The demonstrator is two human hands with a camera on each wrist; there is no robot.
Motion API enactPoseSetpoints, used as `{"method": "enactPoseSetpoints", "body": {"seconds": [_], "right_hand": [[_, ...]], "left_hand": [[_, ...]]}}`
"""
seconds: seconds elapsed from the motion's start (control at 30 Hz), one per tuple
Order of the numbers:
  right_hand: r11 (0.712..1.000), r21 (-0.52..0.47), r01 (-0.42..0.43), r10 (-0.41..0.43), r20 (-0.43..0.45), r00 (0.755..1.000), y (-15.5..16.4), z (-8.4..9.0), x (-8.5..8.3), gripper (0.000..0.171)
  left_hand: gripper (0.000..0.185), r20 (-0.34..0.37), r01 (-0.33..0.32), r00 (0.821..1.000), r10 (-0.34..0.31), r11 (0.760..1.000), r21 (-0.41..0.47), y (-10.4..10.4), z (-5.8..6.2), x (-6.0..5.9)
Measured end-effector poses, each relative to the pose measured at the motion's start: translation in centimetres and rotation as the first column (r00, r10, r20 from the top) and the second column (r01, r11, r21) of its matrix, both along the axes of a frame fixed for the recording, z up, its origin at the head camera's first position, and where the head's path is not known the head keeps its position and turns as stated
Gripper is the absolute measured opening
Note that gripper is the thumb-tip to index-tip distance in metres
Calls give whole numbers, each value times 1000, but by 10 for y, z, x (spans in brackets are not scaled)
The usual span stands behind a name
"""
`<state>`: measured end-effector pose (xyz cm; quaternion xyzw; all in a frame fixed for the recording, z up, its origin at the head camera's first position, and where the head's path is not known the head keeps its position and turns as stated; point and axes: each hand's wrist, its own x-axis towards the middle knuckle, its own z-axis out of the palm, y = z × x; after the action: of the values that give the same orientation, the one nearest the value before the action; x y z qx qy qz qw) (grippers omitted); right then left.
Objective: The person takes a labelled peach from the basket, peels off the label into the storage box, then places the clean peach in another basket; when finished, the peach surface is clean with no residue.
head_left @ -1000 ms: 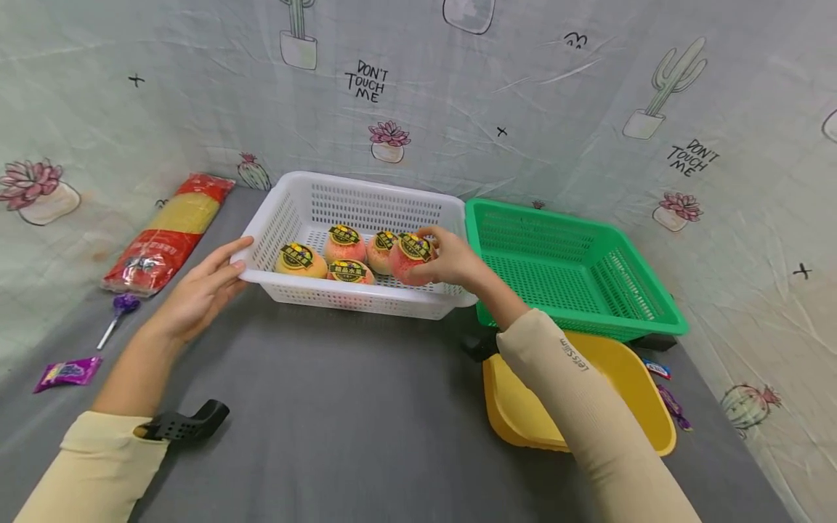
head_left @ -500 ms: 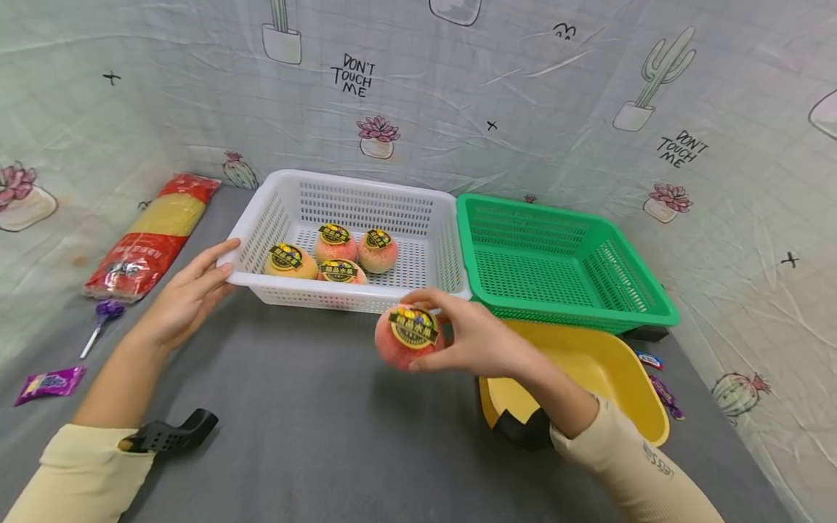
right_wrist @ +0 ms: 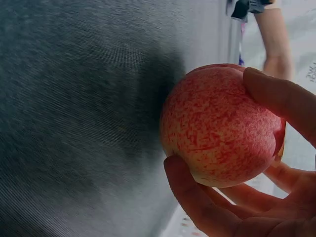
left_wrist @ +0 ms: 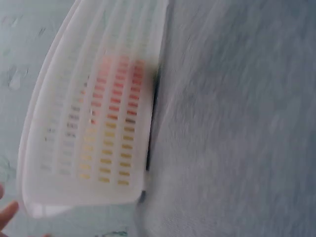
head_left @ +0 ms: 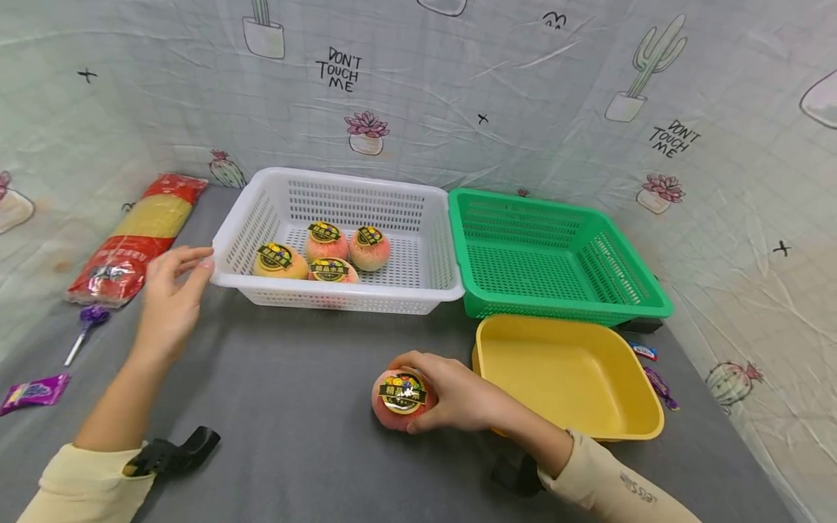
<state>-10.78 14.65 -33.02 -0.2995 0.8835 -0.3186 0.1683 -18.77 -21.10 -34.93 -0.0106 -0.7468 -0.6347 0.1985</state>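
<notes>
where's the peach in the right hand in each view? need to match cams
Head: the peach sits low and centre, gripped by the right hand, just left of the yellow tub.
Left wrist: not in it; only the white basket and the grey table.
Right wrist: the peach fills centre-right, fingers curled round it.
Shared landmark: the grey table, in all three.

Bright even light, soft shadows; left wrist view motion-blurred, head view edge-warped.

Cream sleeves [head_left: 91, 483], black wrist mounts [head_left: 173, 450], bare hands [head_left: 171, 305].
</notes>
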Motion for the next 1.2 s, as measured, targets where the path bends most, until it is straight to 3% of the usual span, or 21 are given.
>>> {"method": "enactPoseSetpoints", "body": {"seconds": [0.03, 0.07, 0.1, 0.17, 0.2, 0.27, 0.33, 0.37, 0.4, 0.47, 0.5, 0.57, 0.63, 0.7, 0.77, 0.83, 0.93, 1.2], "right_hand": [[1000, -4, 4, -4, 1, 1000, 0, -2, 0, 62], [1000, -8, 8, -8, 1, 1000, 0, -4, 0, 62], [1000, -9, 13, -13, 2, 1000, 1, -6, 0, 63], [1000, -12, 24, -23, 4, 1000, 1, -8, 0, 63], [999, -13, 31, -31, 9, 999, 1, -8, 0, 63], [999, -15, 47, -47, 23, 999, 2, -10, 0, 64], [998, -17, 59, -59, 44, 997, 2, -11, 0, 65], [998, -21, 65, -64, 58, 996, 2, -12, 0, 65], [997, -28, 70, -68, 72, 995, 3, -12, 0, 65], [995, -52, 79, -73, 106, 992, 4, -12, 1, 66], [994, -67, 85, -77, 123, 989, 5, -11, 2, 66], [990, -93, 107, -93, 144, 985, 9, -9, 4, 66], [984, -111, 139, -122, 146, 982, 15, -5, 7, 64], [979, -120, 164, -148, 133, 980, 18, -2, 9, 59], [973, -129, 192, -178, 112, 978, 22, 1, 12, 50], [969, -140, 205, -193, 92, 977, 24, 1, 13, 40], [963, -158, 217, -206, 88, 975, 23, 1, 13, 25], [960, -154, 233, -207, 164, 964, 17, -2, 11, 17]], "left_hand": [[24, -46, -109, 993, 107, 993, -39, 6, 5, 3], [22, -125, -199, 974, 191, 979, -52, 13, 9, 7], [19, -219, -249, 946, 240, 969, -12, 20, 12, 10], [15, -404, -243, 880, 248, 968, 64, 34, 15, 18], [14, -483, -202, 849, 214, 976, 77, 42, 15, 23], [10, -594, -71, 801, 75, 997, 30, 58, 10, 34], [11, -590, 80, 796, -135, 990, -118, 71, 2, 44], [15, -545, 159, 799, -253, 964, -215, 77, -4, 48], [20, -476, 250, 796, -374, 919, -304, 81, -9, 52], [29, -281, 438, 768, -575, 793, -424, 89, -17, 55], [31, -172, 531, 740, -650, 722, -443, 92, -21, 55], [37, 14, 698, 650, -760, 590, -407, 98, -28, 54], [45, 135, 817, 543, -829, 485, -312, 106, -35, 53], [55, 203, 875, 472, -858, 429, -224, 110, -43, 54], [62, 213, 901, 431, -877, 405, -156, 117, -49, 55], [65, 198, 902, 430, -881, 413, -122, 122, -56, 56], [65, 164, 896, 443, -881, 434, -91, 128, -62, 59], [59, 71, 852, 514, -855, 499, -161, 135, -70, 62]]}}
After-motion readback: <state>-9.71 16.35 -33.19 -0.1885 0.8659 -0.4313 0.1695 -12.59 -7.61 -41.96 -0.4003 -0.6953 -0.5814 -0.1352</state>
